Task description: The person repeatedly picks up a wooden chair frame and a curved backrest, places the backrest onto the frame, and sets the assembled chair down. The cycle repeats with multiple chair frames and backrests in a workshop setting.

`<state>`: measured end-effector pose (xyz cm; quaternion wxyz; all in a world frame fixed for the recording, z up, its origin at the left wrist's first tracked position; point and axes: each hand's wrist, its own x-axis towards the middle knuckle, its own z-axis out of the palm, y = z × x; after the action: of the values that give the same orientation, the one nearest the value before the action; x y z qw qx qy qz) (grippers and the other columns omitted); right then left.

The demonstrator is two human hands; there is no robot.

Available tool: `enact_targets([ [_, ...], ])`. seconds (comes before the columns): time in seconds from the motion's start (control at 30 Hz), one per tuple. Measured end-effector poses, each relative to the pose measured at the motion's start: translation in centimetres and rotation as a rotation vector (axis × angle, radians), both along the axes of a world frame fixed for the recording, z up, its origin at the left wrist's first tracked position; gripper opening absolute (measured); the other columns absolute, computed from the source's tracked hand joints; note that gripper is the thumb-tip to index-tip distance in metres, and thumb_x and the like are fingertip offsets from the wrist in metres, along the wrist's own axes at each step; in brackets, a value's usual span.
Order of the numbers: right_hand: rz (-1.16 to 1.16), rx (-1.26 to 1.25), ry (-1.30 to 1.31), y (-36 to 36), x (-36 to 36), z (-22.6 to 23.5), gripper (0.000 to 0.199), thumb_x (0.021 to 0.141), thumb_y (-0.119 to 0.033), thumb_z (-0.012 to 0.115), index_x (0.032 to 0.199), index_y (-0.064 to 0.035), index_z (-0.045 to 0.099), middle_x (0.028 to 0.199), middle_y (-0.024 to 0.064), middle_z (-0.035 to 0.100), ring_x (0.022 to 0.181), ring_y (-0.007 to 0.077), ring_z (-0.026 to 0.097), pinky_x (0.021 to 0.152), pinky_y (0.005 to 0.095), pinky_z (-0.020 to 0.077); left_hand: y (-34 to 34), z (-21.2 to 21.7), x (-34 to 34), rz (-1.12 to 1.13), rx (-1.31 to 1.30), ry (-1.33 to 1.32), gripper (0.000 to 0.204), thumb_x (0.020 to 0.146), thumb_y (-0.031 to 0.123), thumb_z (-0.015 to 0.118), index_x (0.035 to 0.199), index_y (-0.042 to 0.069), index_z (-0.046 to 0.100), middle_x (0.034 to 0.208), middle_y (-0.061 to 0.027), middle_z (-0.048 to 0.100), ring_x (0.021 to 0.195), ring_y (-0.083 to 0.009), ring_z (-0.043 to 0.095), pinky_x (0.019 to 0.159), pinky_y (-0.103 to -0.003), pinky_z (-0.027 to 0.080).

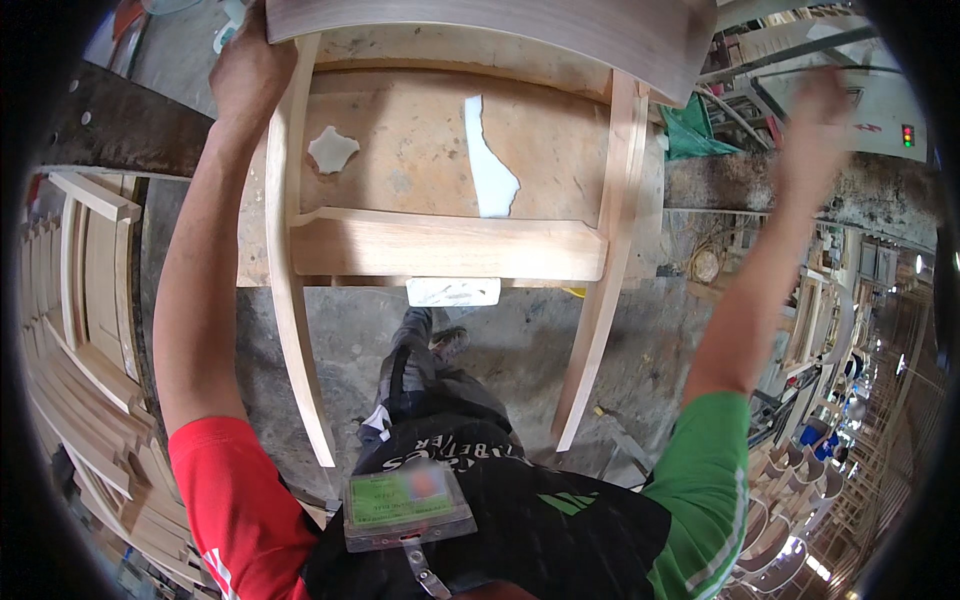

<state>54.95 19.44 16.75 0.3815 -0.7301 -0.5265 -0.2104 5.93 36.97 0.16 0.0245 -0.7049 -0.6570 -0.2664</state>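
A pale wooden chair frame (450, 248) lies across a worn workbench, its two legs pointing toward me and a crossrail joining them. A wide, curved greyish-brown wooden panel (480, 22) forms its far end. My left hand (252, 75) is at the panel's left corner, closed around the edge beside the left leg; its fingertips are partly hidden. Off to the right, my right hand (822, 100) is raised apart from the frame, in front of a light-coloured box. Motion smears its fingers.
The bench board (400, 130) shows two white patches. A dark metal beam (130, 125) runs along the left, another (720, 183) along the right. Stacked wooden parts (90, 370) stand at left. A green cloth (692, 135) hangs near the right leg. Chair frames fill the far right.
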Motion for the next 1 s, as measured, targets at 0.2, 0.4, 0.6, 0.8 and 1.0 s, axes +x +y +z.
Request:
enact_targets([
  [0.2, 0.148, 0.236, -0.296, 10.0, -4.8, -1.2, 0.053, 0.102, -0.035, 0.054, 0.145, -0.0028, 0.052, 0.141, 0.0265, 0.054, 0.132, 0.0416, 0.051, 0.109, 0.0501, 0.0412, 0.0, 0.0, 1.0, -0.024, -0.040, 0.000, 0.053, 0.096, 0.037, 0.053, 0.145, 0.018, 0.052, 0.113, -0.0276, 0.071, 0.106, -0.0506, 0.067, 0.091, -0.058, 0.052],
  [0.4, 0.122, 0.285, -0.363, 11.5, -6.9, -5.1, 0.049, 0.102, -0.033, 0.054, 0.143, -0.0047, 0.053, 0.137, 0.0330, 0.056, 0.129, 0.0474, 0.053, 0.107, 0.0531, 0.0428, -0.7, 1.4, 1.2, -0.009, -0.111, -0.047, 0.045, 0.099, 0.039, 0.047, 0.140, 0.020, 0.052, 0.119, -0.0266, 0.069, 0.110, -0.0495, 0.066, 0.093, -0.059, 0.052],
  [0.6, 0.176, -0.119, 0.128, 0.5, -8.3, -10.6, 0.070, 0.105, -0.042, 0.048, 0.154, 0.0072, 0.034, 0.150, 0.0355, 0.040, 0.142, 0.0488, 0.037, 0.118, 0.0541, 0.0284, -7.3, 0.9, -1.0, -0.075, -0.250, 0.095, 0.058, 0.100, 0.038, 0.059, 0.149, 0.010, 0.044, 0.115, -0.0259, 0.069, 0.102, -0.0427, 0.069, 0.084, -0.054, 0.056],
  [0.8, 0.207, -0.552, 1.073, -34.7, -10.9, -22.2, 0.050, 0.107, -0.021, 0.047, 0.149, 0.0052, 0.042, 0.140, 0.0179, 0.058, 0.132, 0.0268, 0.053, 0.113, 0.0419, 0.0395, -34.2, -6.3, -11.6, -0.012, -0.496, -0.553, 0.042, 0.100, 0.041, 0.065, 0.102, 0.000, 0.070, 0.079, -0.0116, 0.070, 0.078, -0.0232, 0.069, 0.070, -0.039, 0.053],
  [1.0, -0.013, -0.485, 1.436, -47.5, -15.7, -25.4, 0.028, 0.104, -0.033, 0.060, 0.100, -0.0059, 0.056, 0.073, 0.0006, 0.058, 0.057, 0.0084, 0.055, 0.047, 0.0272, 0.0442, -50.3, -6.0, -10.9, 0.292, -0.932, -1.083, 0.055, 0.104, 0.057, 0.051, 0.117, 0.004, 0.061, 0.073, -0.0047, 0.060, 0.065, -0.0156, 0.063, 0.055, -0.032, 0.051],
])
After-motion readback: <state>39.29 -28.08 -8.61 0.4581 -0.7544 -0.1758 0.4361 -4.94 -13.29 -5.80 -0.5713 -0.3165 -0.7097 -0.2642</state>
